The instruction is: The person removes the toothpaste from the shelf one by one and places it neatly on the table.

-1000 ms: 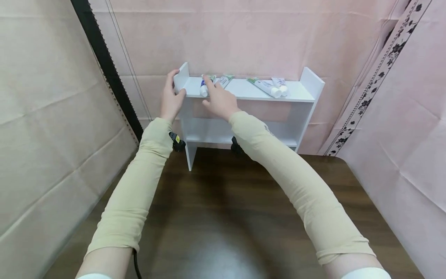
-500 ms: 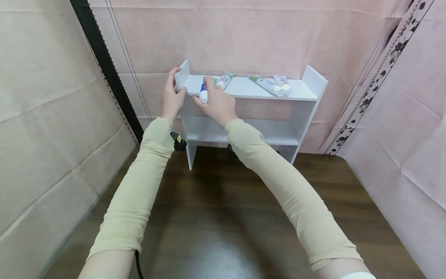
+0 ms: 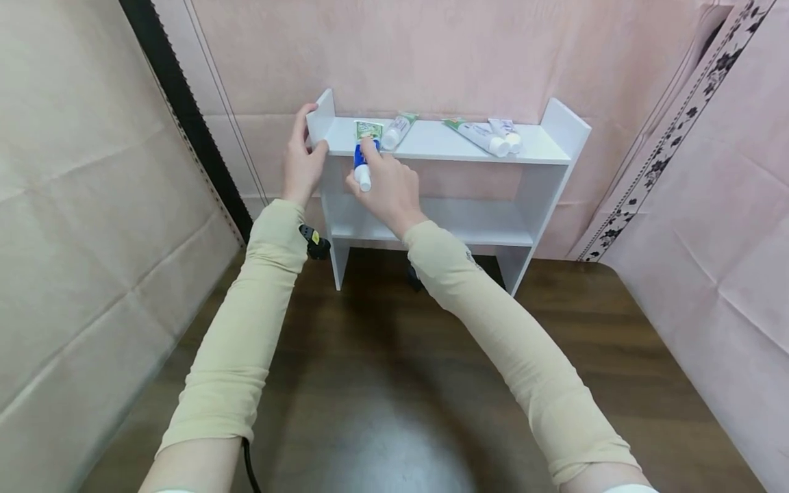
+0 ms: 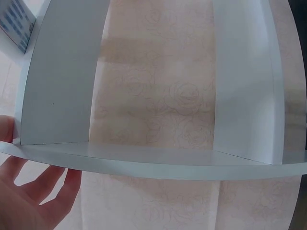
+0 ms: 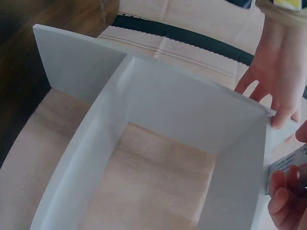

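Observation:
My left hand (image 3: 300, 164) grips the left side panel of a white shelf unit (image 3: 431, 142). In the left wrist view its thumb lies on one side of the panel and its fingers (image 4: 48, 184) on the other. My right hand (image 3: 391, 188) pinches a blue and white toothpaste tube (image 3: 363, 177) by its body at the left of the top board. The tube's white cap points toward me, past the board's front edge, and its green flat end lies over the board. Part of this tube (image 5: 288, 163) also shows at the right wrist view's edge, largely hidden by fingers.
Right beside the held tube lies another toothpaste tube (image 3: 398, 131) with a white cap. Two more tubes, a green-ended one (image 3: 477, 137) and a small white one (image 3: 507, 132), lie together toward the right. The shelf stands on a dark wooden table (image 3: 370, 383), backed by pink cloth (image 3: 431, 61).
My right hand has taken hold of the blue and white tube and drawn it forward, tilting its cap out over the front edge. The left hand has kept its grip on the panel.

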The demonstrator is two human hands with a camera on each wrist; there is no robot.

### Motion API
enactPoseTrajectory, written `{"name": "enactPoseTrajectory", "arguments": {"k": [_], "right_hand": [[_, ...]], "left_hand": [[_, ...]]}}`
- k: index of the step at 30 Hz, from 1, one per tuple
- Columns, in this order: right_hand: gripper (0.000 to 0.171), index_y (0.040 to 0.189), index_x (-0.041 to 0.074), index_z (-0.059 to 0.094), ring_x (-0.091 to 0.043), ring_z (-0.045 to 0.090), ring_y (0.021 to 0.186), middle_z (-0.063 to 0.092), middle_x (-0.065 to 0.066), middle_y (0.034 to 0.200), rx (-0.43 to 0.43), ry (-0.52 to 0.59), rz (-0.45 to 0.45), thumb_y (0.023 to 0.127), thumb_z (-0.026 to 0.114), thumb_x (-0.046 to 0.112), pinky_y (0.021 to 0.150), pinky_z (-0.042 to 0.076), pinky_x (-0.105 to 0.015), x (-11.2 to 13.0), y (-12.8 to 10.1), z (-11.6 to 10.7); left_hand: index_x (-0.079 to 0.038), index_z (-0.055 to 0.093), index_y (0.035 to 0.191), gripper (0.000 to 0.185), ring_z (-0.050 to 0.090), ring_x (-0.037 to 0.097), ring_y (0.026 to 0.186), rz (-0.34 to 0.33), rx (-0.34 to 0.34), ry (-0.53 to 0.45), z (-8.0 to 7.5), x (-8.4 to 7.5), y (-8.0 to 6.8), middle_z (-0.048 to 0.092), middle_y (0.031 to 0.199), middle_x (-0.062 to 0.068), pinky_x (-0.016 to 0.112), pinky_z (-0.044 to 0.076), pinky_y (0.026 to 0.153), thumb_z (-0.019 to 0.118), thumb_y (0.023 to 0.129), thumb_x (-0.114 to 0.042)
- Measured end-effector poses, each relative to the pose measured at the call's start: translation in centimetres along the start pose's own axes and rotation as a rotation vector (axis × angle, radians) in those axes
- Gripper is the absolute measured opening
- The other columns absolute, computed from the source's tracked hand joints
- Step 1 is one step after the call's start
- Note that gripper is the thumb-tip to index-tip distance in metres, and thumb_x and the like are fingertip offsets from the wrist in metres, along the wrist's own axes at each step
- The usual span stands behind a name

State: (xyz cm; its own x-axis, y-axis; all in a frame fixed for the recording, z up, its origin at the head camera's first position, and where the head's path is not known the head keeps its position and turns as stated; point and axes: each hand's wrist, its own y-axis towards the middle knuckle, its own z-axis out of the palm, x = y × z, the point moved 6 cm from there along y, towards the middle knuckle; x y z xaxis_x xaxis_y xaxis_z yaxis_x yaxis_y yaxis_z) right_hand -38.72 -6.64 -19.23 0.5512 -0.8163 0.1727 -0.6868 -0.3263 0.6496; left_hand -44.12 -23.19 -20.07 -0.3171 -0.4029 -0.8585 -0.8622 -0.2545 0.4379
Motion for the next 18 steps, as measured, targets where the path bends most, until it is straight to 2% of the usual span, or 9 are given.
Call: {"name": "enactPoseTrajectory", "arguments": {"k": [7,13,18], "right_hand": [[0.046,0.131,0.016,0.049,-0.023,0.064,0.070,0.069,-0.009,0.093,-0.013,-0.008,-0.074,0.091,0.058,0.037,0.057,0.050,-0.035,0.7,-2.4,-1.3],[0.031,0.115,0.014,0.053,-0.019,0.062,0.063,0.070,-0.007,0.086,-0.043,0.030,-0.124,0.090,0.057,0.032,0.050,0.046,-0.032,1.5,-5.4,-2.5],[0.026,0.109,0.012,0.056,-0.018,0.056,0.054,0.069,-0.005,0.075,-0.040,0.116,-0.113,0.089,0.059,0.029,0.045,0.039,-0.028,1.7,-7.9,-3.4]], "left_hand": [[-0.048,0.035,0.142,0.058,0.046,0.017,0.133,0.004,0.012,-0.020,0.2,-0.5,0.3,0.037,0.155,-0.007,0.044,0.041,0.105,0.044,0.096,-0.013],[-0.046,0.035,0.143,0.059,0.048,0.018,0.127,-0.008,0.017,-0.060,0.2,-0.2,0.0,0.038,0.154,-0.007,0.042,0.043,0.103,0.043,0.096,-0.012],[-0.047,0.036,0.143,0.060,0.050,0.018,0.120,-0.013,-0.001,-0.083,0.0,0.1,-0.3,0.041,0.153,-0.007,0.039,0.044,0.097,0.043,0.095,-0.011]]}}
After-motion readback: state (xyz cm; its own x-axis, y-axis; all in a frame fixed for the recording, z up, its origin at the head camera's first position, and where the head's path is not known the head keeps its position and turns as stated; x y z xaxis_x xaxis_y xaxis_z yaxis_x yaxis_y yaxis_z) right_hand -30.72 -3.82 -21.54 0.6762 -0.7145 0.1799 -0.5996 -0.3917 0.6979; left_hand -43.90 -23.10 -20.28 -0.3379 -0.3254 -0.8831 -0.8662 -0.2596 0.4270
